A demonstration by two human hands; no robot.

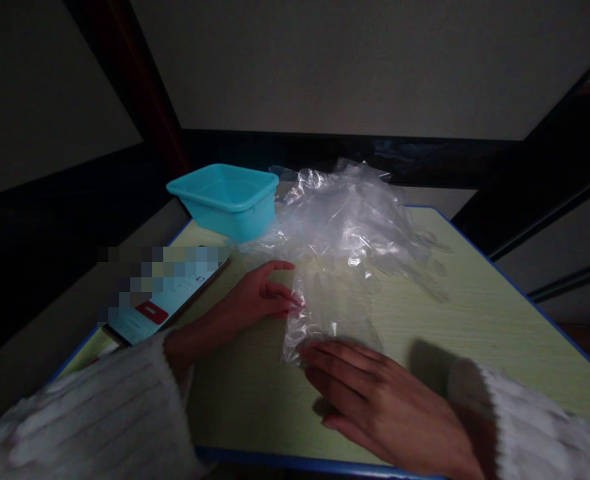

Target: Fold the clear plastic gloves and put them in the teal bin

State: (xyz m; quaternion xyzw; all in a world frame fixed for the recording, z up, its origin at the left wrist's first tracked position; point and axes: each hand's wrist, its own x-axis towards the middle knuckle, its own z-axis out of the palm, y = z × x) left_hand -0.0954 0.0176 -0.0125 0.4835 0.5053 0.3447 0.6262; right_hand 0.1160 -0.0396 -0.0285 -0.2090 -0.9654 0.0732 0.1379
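A heap of clear plastic gloves (355, 220) lies on the pale green table (485, 320). One flattened clear glove (332, 307) lies nearer me, in front of the heap. My left hand (252, 300) rests on the table, its fingertips touching the left edge of that glove, fingers loosely spread. My right hand (375, 400) lies flat with straight fingers, its fingertips pressing the glove's near edge. Both wrists wear white knitted sleeves.
A teal plastic tub (229, 197) stands at the table's far left. A phone (169, 300) with a lit screen lies at the left edge, beside my left arm. The table has a blue rim (295, 461); dark walls surround it.
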